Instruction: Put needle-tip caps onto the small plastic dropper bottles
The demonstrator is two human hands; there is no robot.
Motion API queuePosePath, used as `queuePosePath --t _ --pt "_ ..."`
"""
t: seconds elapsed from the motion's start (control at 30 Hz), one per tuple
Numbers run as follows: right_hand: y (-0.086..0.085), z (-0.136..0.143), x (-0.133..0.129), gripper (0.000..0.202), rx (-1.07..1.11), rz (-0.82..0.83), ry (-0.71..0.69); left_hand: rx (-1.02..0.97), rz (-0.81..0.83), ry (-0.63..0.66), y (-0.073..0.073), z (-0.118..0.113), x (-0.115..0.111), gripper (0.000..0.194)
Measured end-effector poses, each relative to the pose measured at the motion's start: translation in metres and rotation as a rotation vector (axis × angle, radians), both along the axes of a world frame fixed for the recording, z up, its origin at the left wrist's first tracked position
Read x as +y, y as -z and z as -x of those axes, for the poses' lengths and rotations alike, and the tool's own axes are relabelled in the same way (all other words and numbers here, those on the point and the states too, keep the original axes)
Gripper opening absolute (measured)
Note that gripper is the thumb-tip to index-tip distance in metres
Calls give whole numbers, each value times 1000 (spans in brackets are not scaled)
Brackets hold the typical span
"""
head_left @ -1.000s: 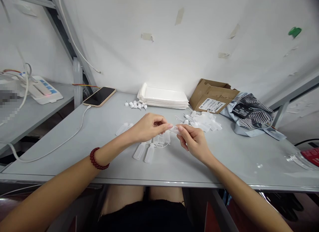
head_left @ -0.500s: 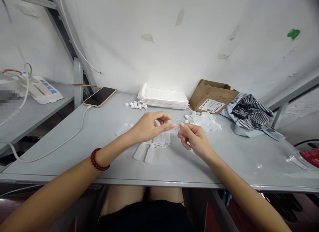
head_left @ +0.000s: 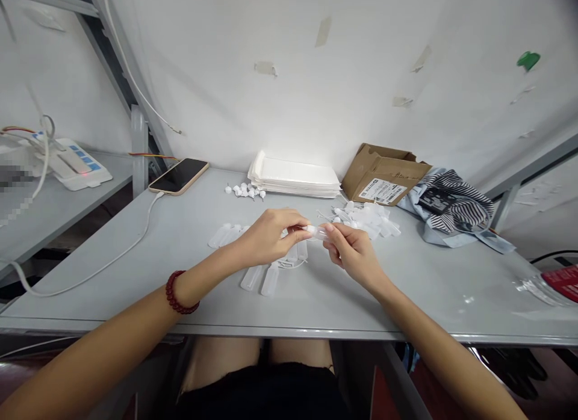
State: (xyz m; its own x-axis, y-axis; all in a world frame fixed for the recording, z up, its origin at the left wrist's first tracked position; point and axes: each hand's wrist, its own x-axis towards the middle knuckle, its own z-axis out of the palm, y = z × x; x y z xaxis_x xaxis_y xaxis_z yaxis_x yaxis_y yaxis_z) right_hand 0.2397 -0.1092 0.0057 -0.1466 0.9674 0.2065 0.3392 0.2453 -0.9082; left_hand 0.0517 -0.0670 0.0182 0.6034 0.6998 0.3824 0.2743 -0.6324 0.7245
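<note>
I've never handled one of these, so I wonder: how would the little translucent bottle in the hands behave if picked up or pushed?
The bottle is probably light, as the right hand holds it up with fingertips. Its translucent, plastic-looking wall suggests it might flex when squeezed. On the desk, whose surface shines, it would likely slide easily.

Grey desk [head_left: 383,305] across frame. Phone [head_left: 179,176] and white cable [head_left: 45,295], left. White caps [head_left: 245,191], upper center, beside paper stack [head_left: 293,176]. Box [head_left: 383,173] right of stack, bottle pile [head_left: 372,220] in front, cloth [head_left: 451,209] further right. Loose small bottles [head_left: 270,280], center.
</note>
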Motion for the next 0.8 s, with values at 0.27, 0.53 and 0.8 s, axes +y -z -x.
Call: queuePosePath --t 0.27,0.53,0.8 --pt "-1 2 -1 30 -28 -101 11 3 179 -26 -4 3 1 39" --pt "7 -2 -3 24 -107 -251 46 22 243 47 -3 3 4 43" --pt "2 -2 1 33 -9 -38 8 24 -5 -6 2 -2 -2 22"
